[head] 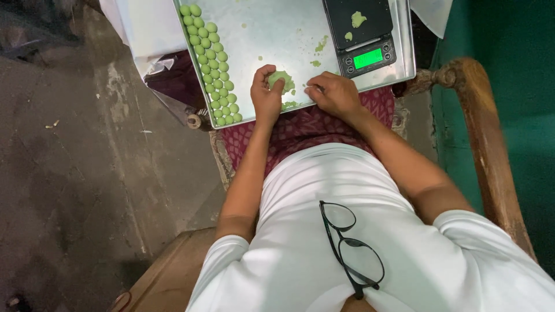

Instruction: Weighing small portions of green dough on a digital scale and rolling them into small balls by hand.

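A green dough lump (281,81) is pinned on the tray (272,34) near its front edge, fingers of the left hand (266,95) curled partly around it from the left, presumably to steady it. The right hand (335,92) is set just right of the lump, fingers bent down onto the tray; whether a bit of dough is pinched there cannot be told. Along the tray's left edge, rolled green balls (211,63) are packed in two or three tight rows, likely to keep the middle free. At the tray's far right corner a scale (361,34) is parked, dough scraps on its platform. Glasses (350,248) are hung from the shirt, well nearer than the tray.
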